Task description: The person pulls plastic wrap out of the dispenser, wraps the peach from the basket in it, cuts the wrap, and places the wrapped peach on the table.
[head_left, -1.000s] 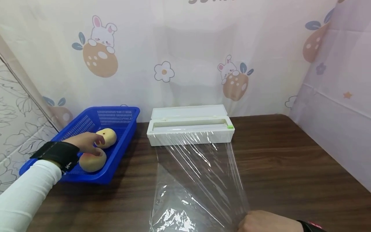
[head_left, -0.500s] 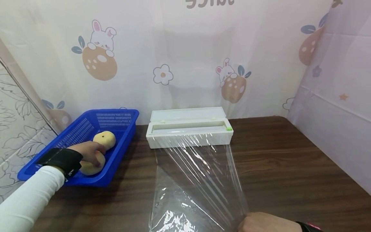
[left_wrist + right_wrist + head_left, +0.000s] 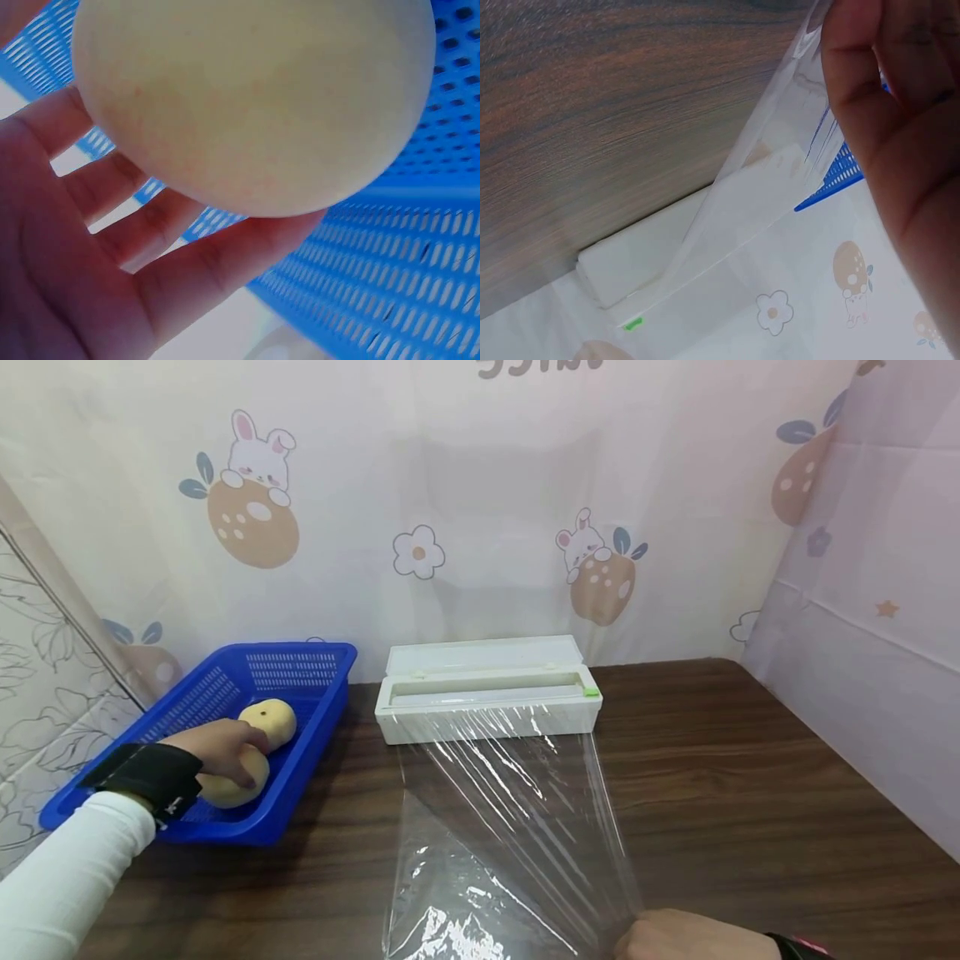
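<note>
In the head view my left hand [image 3: 225, 747] reaches into a blue plastic basket [image 3: 318, 735] and grips the nearer of two pale yellow round fruits [image 3: 236, 789]. The left wrist view shows its fingers curved along the side of that fruit [image 3: 255, 112]. Just behind lies the other fruit [image 3: 273, 718], with a dark spot on top. At the bottom edge my right hand [image 3: 690, 935] holds a corner of clear cling film [image 3: 517, 827]. The film stretches over the table from a white dispenser box [image 3: 390, 724]; the right wrist view shows it running taut from the fingers [image 3: 855, 67].
The dispenser's lid [image 3: 487, 652] stands open against a printed curtain [image 3: 495, 477], and a green slider [image 3: 592, 692] sits at its right end. Everything rests on a dark wood table [image 3: 712, 793]. Curtains also border the left and right sides.
My left hand has come down from above the fruits, and its fingers have closed around the nearer one. The right hand and the film stay put; the head view has shifted slightly.
</note>
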`<state>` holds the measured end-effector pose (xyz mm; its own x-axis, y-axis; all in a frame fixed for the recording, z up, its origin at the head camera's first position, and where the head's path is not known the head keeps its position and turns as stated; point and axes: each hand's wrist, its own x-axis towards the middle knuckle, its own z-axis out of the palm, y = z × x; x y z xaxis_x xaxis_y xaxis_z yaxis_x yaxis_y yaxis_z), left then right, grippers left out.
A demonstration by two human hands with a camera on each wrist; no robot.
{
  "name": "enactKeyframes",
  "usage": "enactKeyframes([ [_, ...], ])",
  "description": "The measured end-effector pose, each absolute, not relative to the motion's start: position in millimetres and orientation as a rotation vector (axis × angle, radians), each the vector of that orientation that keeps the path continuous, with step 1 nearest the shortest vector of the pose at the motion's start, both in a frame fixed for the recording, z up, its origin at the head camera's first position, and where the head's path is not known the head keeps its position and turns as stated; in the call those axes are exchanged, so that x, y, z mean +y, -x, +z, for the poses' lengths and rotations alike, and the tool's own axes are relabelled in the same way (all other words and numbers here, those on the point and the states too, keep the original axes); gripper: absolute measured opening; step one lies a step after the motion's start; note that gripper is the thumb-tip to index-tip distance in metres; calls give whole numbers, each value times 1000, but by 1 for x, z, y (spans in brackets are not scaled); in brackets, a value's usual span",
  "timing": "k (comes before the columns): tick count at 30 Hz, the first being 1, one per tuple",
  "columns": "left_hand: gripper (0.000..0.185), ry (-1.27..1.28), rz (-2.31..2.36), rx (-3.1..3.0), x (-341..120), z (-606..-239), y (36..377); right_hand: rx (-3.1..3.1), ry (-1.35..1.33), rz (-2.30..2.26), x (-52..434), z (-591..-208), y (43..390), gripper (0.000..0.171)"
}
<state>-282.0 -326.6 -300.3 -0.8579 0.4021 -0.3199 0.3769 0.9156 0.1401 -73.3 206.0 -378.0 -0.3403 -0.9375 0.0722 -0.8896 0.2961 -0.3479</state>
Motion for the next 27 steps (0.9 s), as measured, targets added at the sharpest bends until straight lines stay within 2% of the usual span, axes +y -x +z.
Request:
enactKeyframes([
  [8,50,-713,48,2849,-327,-273,278,2443,1746,-410,207,-378,75,35],
  [17,49,-791,12,2867,-324,-264,278,2430,1673,-464,210,-381,78,32],
  [27,43,-924,-3,2935,-299,-236,276,2424,1575,-514,210,-382,78,35],
])
